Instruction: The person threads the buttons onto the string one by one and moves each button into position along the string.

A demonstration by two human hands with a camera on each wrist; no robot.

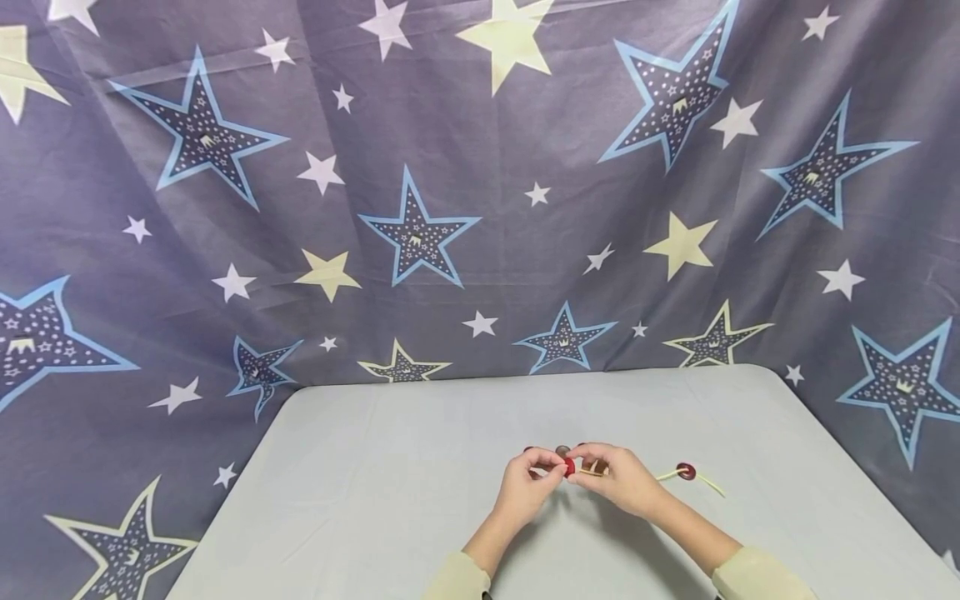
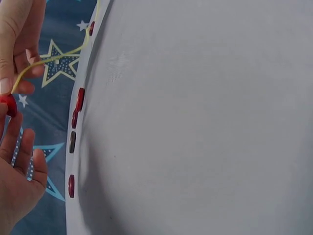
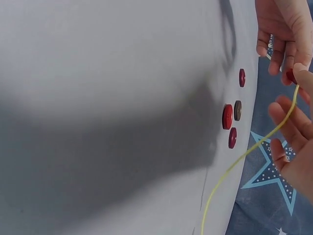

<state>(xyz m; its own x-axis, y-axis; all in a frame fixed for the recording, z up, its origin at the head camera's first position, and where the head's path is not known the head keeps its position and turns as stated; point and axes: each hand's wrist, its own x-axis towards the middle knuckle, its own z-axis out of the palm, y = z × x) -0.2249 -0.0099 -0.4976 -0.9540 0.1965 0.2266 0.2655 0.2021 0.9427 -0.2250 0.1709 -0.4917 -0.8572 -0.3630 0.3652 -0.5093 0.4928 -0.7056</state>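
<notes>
Above the middle of the desk (image 1: pixel 375 467), a little toward its near edge, the left hand (image 1: pixel 525 487) pinches a red button (image 1: pixel 569 467) between thumb and fingertip; the right hand (image 1: pixel 622 479) pinches the yellow cord (image 3: pixel 244 152) just at the button's hole, so both grips are closed on their things. To thread well, I judge the cord tip should stay short and stiff between the fingers and the button's hole should face it; the spare buttons (image 3: pixel 232 116) lie near the far side of the hands, and one threaded button (image 1: pixel 686 472) sits already on the cord toward the right edge.
</notes>
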